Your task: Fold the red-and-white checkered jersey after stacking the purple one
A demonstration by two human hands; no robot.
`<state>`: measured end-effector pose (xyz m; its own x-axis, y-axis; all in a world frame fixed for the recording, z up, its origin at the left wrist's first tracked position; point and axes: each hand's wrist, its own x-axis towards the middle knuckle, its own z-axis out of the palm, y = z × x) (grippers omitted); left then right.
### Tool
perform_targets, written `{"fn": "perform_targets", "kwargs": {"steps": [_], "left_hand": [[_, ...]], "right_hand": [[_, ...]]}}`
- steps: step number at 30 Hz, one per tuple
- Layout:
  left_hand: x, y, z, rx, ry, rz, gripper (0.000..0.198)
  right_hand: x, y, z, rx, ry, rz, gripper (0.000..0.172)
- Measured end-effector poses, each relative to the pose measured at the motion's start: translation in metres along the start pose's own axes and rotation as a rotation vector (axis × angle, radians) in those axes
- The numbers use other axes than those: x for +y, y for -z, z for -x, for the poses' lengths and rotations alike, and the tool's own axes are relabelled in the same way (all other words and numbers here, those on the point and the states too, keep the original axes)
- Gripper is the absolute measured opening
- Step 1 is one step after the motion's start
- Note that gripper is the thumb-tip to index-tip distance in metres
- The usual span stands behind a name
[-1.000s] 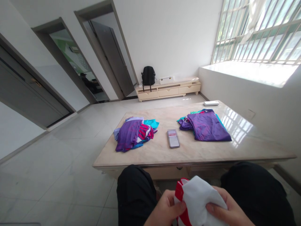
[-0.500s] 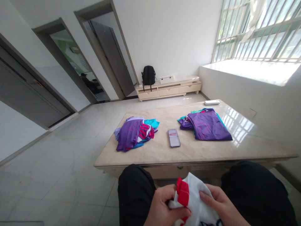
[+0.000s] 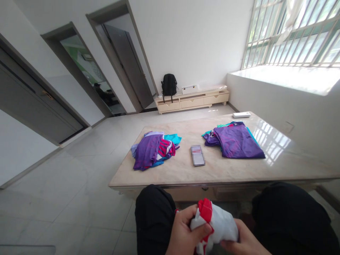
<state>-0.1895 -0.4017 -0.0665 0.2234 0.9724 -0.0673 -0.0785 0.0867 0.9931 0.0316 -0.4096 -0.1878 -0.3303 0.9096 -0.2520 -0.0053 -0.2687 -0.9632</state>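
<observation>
Below the desk (image 3: 239, 173) edge, over the lap, a white and red garment (image 3: 216, 225) is gripped by both hands: the left hand (image 3: 184, 233) pinches its red trim, the right hand (image 3: 244, 242) clasps it from beneath. On the desk, 2 clothing piles (image 3: 154, 150) flank a phone (image 3: 198, 155).

I see the counter (image 3: 239, 170) straight ahead of my knees, and my hands, left hand (image 3: 183, 233) and right hand (image 3: 243, 242), sit below its near edge, with the garment (image 3: 217, 225) between them. On the counter, a loose pile of clothes (image 3: 154, 150) lies to the left, a folded stack (image 3: 236, 141) to the right, and a phone (image 3: 198, 155) between them. Behind the stack, near the far edge, lies a small flat box (image 3: 241, 114). Beyond the counter, a low cabinet (image 3: 192, 101) stands against the far wall with a backpack (image 3: 169, 84) on its left end.
</observation>
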Motion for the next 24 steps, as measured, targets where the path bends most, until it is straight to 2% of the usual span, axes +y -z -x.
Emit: {"fn": "perform_targets", "kwargs": {"steps": [3, 6, 9, 13, 15, 19, 22, 24], "left_hand": [[-0.004, 0.006, -0.002, 0.049, 0.004, 0.004, 0.046], [-0.006, 0.014, -0.003, 0.085, 0.001, -0.016, 0.04], [-0.007, 0.021, -0.004, 0.094, 0.002, -0.072, 0.036], [-0.009, 0.023, -0.009, 0.204, -0.015, -0.129, 0.036], [-0.011, 0.022, -0.012, 0.23, -0.01, -0.13, 0.039], [-0.011, 0.017, -0.014, 0.188, 0.011, -0.097, 0.04], [-0.009, 0.016, -0.013, 0.187, 0.023, -0.058, 0.033], [-0.009, 0.017, -0.014, 0.164, 0.037, 0.048, 0.031]], "right_hand": [[-0.02, 0.0, -0.003, -0.02, 0.033, -0.003, 0.048], [-0.039, 0.006, -0.006, -0.058, 0.09, 0.0, 0.039], [-0.049, 0.018, -0.008, -0.092, 0.139, 0.122, 0.039], [-0.065, 0.034, -0.008, -0.179, 0.151, 0.335, 0.047], [-0.079, 0.04, -0.006, -0.217, 0.144, 0.383, 0.046], [-0.101, 0.046, 0.001, -0.327, 0.088, 0.258, 0.036], [-0.097, 0.051, 0.006, -0.365, -0.022, 0.145, 0.042], [-0.088, 0.053, 0.01, -0.369, -0.111, 0.043, 0.045]]}}
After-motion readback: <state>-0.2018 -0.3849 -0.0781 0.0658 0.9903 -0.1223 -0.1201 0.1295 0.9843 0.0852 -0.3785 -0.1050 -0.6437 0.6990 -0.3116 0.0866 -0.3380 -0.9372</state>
